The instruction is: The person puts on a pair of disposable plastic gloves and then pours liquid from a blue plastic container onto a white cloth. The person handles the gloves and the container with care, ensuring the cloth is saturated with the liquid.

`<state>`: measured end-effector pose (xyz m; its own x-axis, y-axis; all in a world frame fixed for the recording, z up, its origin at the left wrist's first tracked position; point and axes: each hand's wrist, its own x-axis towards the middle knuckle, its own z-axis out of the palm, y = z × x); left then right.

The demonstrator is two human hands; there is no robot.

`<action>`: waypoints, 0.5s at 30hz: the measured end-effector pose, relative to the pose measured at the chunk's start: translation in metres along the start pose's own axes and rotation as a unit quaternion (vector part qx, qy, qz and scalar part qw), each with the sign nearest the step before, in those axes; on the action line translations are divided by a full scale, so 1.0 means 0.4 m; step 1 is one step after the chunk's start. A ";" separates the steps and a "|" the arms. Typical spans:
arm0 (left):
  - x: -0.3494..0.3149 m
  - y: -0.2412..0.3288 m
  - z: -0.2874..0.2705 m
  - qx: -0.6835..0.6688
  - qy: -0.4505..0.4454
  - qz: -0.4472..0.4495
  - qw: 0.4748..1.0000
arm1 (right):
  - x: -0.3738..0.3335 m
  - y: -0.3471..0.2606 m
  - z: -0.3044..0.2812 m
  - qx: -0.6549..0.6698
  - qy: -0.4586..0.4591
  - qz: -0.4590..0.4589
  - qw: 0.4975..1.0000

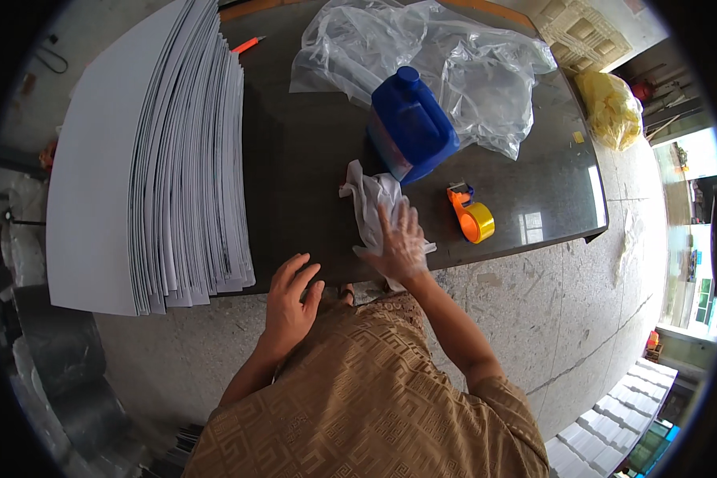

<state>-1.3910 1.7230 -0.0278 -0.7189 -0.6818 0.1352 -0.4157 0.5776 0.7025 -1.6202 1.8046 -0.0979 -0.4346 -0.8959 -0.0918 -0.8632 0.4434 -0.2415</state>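
My right hand (398, 241) lies with its fingers spread on a crumpled white cloth (368, 205) near the front edge of the dark table (303, 167). The hand is a little blurred. My left hand (294, 299) hovers at the table's front edge, fingers apart and slightly bent, holding nothing. Just behind the cloth stands a blue plastic jug (417, 127) with a blue cap. To the right of the cloth sits an orange tape dispenser (459, 199) with a roll of yellow tape (478, 222).
A tall stack of white sheets (183, 175) fills the table's left side. Clear plastic sheeting (486, 88) lies crumpled at the back, and an orange cutter (248, 45) rests beside the stack. A yellow bag (611, 110) is beyond the right edge; white stacks (613, 414) stand at lower right.
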 end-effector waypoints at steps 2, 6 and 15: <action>-0.010 -0.009 0.010 0.009 -0.013 -0.010 1.000 | 0.073 -0.015 0.044 -0.047 -0.049 0.029 0.997; 0.003 0.011 0.018 -0.012 0.014 -0.017 1.000 | 0.127 0.087 0.157 0.064 -0.134 0.012 0.989; 0.140 0.033 0.072 -0.161 -0.021 0.101 0.982 | 0.035 0.035 -0.130 0.672 -0.112 -0.017 0.732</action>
<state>-1.4528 1.7051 -0.0310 -0.7939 -0.5448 0.2700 -0.0700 0.5230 0.8495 -1.6519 1.7997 -0.0524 -0.2351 -0.9545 -0.1837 0.2251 0.1304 -0.9656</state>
